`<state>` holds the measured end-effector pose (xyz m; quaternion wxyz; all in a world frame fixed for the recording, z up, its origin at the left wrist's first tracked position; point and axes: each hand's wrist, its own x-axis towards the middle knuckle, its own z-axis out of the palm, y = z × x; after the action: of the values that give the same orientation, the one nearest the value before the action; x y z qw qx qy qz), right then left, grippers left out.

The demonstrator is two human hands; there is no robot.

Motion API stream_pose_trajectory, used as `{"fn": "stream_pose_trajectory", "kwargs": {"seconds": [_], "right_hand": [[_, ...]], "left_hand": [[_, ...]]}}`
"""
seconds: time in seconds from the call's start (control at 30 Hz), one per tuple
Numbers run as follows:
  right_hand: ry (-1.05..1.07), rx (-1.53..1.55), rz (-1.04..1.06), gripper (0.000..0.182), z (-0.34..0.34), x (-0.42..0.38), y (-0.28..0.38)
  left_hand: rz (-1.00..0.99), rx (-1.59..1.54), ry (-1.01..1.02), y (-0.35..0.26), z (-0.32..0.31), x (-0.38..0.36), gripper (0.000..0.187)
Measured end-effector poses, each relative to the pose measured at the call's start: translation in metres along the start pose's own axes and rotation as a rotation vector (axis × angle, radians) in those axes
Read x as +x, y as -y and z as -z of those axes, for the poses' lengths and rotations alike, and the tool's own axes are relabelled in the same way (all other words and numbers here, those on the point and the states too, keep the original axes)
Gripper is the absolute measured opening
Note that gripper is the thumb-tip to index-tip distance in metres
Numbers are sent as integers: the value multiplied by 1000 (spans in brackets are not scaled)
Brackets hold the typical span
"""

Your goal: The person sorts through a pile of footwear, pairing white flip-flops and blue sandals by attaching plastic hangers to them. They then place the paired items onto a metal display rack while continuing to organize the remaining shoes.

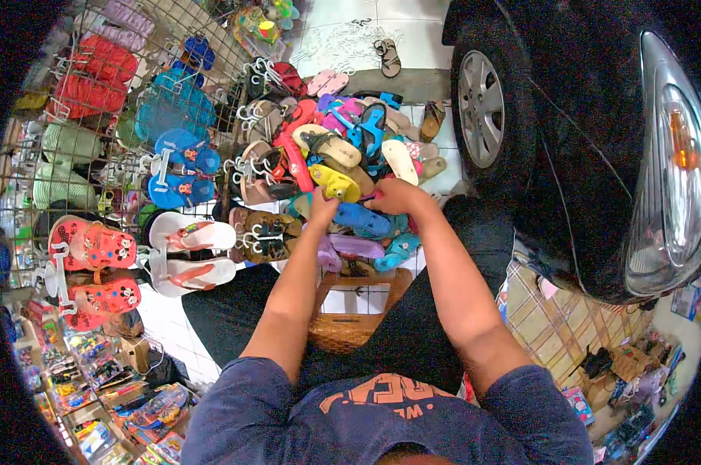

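Observation:
My left hand (323,208) is closed on the near end of a yellow sandal (336,182), at the front of a big pile of mixed sandals. To its right, my right hand (393,196) has its fingers bent at the pile, by a dark purplish piece of footwear; what it grips is too small to make out. Just below both hands lies a blue sandal (364,220), with a lilac one (356,247) and a teal one (398,252) nearer my body. A cream sandal (400,161) is above my right hand.
A wire rack (234,46) hung with sandals stands on the left. The dark car's wheel (481,108) is close on the right. A woven brown basket or stool (343,331) sits between my legs. Packaged goods (94,380) lie at the lower left.

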<state>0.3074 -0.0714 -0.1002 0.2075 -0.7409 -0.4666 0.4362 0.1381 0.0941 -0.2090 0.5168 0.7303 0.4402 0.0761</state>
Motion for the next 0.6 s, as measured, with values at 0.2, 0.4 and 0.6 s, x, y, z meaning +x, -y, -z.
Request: {"fn": "stream_pose_trajectory", "kwargs": {"seconds": [0.2, 0.4, 0.6], "right_hand": [[-6, -20, -25, 46, 5, -6, 6], [-15, -42, -9, 50, 6, -7, 12], [2, -95, -11, 50, 2, -1, 8]], "left_hand": [[-55, 94, 18, 43, 1, 4, 57], [-184, 175, -12, 47, -22, -45, 75], [-310, 262, 34, 53, -35, -60, 80]]}}
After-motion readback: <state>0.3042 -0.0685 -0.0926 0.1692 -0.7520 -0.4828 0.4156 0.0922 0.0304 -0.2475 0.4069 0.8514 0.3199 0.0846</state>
